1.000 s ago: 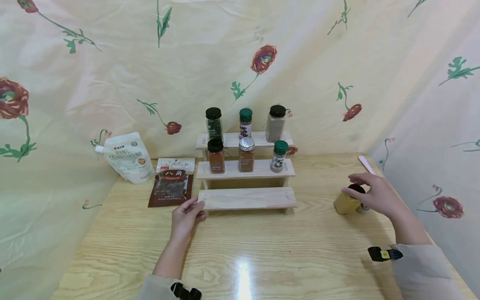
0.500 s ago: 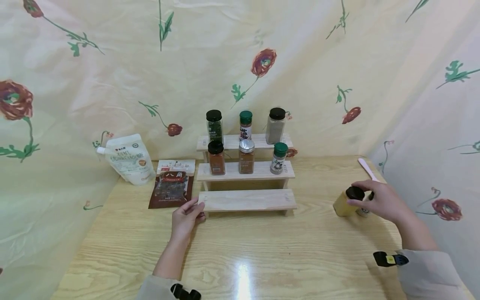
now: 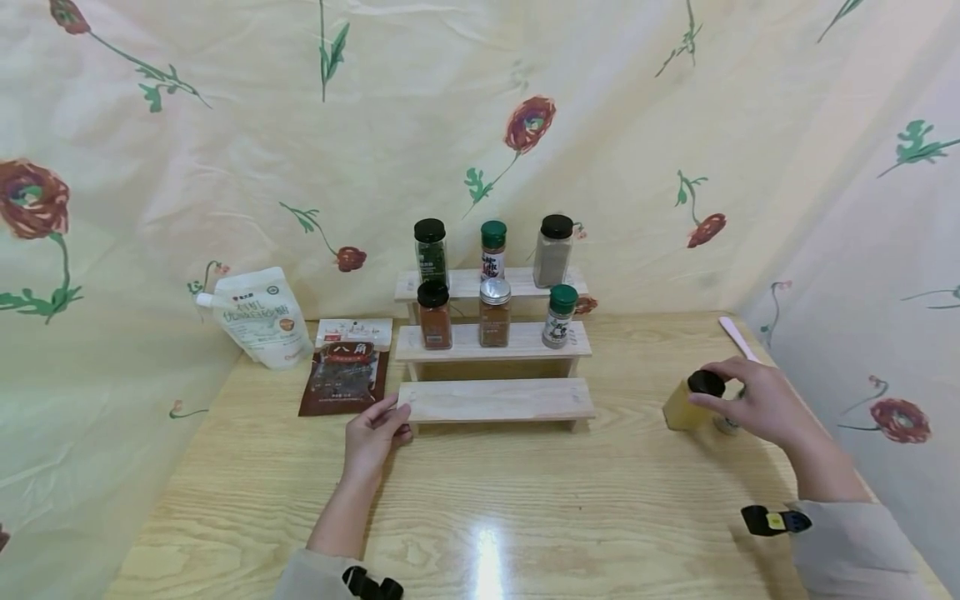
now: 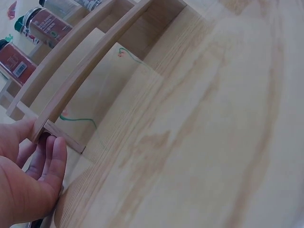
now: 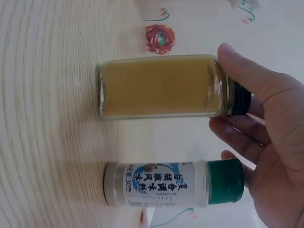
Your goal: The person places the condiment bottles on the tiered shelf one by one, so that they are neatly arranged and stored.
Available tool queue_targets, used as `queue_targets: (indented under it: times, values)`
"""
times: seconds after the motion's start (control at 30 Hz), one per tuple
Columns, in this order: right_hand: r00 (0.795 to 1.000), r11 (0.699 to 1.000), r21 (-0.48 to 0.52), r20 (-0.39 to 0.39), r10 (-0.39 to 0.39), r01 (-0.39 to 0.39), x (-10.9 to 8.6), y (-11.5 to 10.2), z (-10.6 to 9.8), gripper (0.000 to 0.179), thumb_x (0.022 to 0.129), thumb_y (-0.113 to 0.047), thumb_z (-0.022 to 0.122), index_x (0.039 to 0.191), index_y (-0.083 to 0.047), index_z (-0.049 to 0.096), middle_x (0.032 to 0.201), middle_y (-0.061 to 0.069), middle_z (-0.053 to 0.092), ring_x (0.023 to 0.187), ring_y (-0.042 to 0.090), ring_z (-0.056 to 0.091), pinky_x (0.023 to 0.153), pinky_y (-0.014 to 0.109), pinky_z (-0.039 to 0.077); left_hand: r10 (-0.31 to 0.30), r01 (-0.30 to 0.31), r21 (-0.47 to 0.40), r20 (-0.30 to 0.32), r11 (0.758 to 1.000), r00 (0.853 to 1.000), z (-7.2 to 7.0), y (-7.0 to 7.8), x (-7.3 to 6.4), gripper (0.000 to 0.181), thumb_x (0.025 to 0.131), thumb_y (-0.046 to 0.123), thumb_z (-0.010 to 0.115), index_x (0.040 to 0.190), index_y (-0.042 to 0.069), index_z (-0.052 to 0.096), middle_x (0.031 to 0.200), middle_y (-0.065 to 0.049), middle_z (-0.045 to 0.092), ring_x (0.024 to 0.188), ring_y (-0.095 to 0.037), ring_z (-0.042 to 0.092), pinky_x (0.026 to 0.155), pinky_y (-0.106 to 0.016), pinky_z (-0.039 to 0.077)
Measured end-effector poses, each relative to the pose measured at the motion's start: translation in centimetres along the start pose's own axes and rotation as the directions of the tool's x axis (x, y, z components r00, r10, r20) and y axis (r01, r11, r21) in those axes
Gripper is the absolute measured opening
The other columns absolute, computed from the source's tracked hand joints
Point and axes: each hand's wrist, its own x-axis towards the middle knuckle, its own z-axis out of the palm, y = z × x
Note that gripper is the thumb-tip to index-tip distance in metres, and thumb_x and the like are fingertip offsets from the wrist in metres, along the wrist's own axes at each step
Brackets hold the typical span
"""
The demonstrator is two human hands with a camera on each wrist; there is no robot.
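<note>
At the left end of a wooden three-tier rack's lowest shelf [image 3: 495, 398], my left hand [image 3: 372, 437] pinches the board, with the thumb on top and fingers underneath. On the right side of the table, my right hand [image 3: 757, 402] holds a glass spice jar [image 5: 159, 88] by its black cap and neck. Yellowish powder fills this jar, which is upright close at the tabletop. Right beside it stands a green-capped seasoning shaker [image 5: 156, 183] with a white label, mostly hidden behind the jar and hand in the head view.
Spice bottles, including a silver-capped one [image 3: 495, 313] and a black-capped one [image 3: 433, 315], stand on the two upper shelves. Left of the rack are a brown packet [image 3: 347, 368] and a white spouted pouch [image 3: 258, 317]. A pale pink stick-like item [image 3: 738, 337] lies at the back right.
My right fingers have settled lower around the jar's cap, and the jar has shifted slightly left. The left hand keeps its hold on the shelf end.
</note>
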Motion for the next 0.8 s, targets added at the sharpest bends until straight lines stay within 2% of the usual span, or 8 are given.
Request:
queue_targets:
  times: [0.1, 0.23, 0.47, 0.63, 0.8]
  values:
    - [0.998, 1.000, 0.013, -0.055, -0.007, 0.008, 0.3, -0.3, 0.2, 0.043, 0.076, -0.021, 0.091, 0.110, 0.000, 0.074, 0.102, 0.016, 0.074, 0.083, 0.030, 0.066, 0.064, 0.025, 0.054, 0.000, 0.000, 0.004, -0.001, 1.000, 1.000, 0.1, 0.0, 0.0, 0.042, 0.095, 0.002, 0.071, 0.134, -0.007, 0.060, 0.085, 0.001, 0.070, 0.069, -0.013, 0.069, 0.067, -0.025, 0.065]
    - [0.993, 0.999, 0.040, -0.120, 0.001, 0.004, 0.8, -0.9, 0.5, 0.039, 0.075, -0.020, 0.092, 0.107, -0.004, 0.075, 0.100, 0.012, 0.075, 0.092, 0.026, 0.063, 0.070, 0.017, 0.046, 0.000, 0.000, 0.005, 0.000, 1.000, 1.000, 0.1, 0.0, 0.1, 0.043, 0.094, 0.003, 0.072, 0.134, -0.008, 0.059, 0.085, 0.000, 0.070, 0.069, -0.013, 0.069, 0.066, -0.025, 0.065]
    - [0.983, 0.997, 0.080, -0.183, 0.008, 0.007, 1.9, -2.2, 0.4, 0.037, 0.072, -0.019, 0.093, 0.103, -0.007, 0.077, 0.095, 0.008, 0.074, 0.090, -0.004, 0.053, 0.069, 0.019, 0.045, -0.005, 0.005, 0.004, 0.000, 1.000, 1.000, 0.1, 0.0, 0.2, 0.043, 0.094, 0.003, 0.072, 0.134, -0.008, 0.059, 0.085, 0.000, 0.071, 0.069, -0.014, 0.069, 0.066, -0.025, 0.065]
    - [0.984, 0.995, 0.096, -0.178, 0.004, 0.013, 3.0, -3.2, 0.2, 0.036, 0.074, -0.021, 0.093, 0.103, -0.007, 0.076, 0.093, 0.007, 0.074, 0.088, -0.005, 0.054, 0.068, 0.017, 0.044, -0.003, 0.003, 0.000, -0.006, 1.000, 1.000, 0.0, 0.0, 0.2, 0.043, 0.094, 0.002, 0.072, 0.134, -0.008, 0.060, 0.084, 0.000, 0.071, 0.068, -0.013, 0.069, 0.066, -0.025, 0.065]
    - [0.987, 0.994, 0.109, -0.161, 0.008, 0.009, 3.9, -4.4, 0.1, 0.038, 0.075, -0.022, 0.092, 0.105, -0.004, 0.075, 0.093, 0.009, 0.072, 0.087, -0.001, 0.053, 0.071, 0.020, 0.044, -0.007, 0.007, 0.005, -0.008, 1.000, 1.000, 0.0, 0.0, 0.3, 0.043, 0.093, 0.003, 0.073, 0.133, -0.007, 0.060, 0.084, 0.000, 0.071, 0.068, -0.013, 0.070, 0.066, -0.025, 0.065]
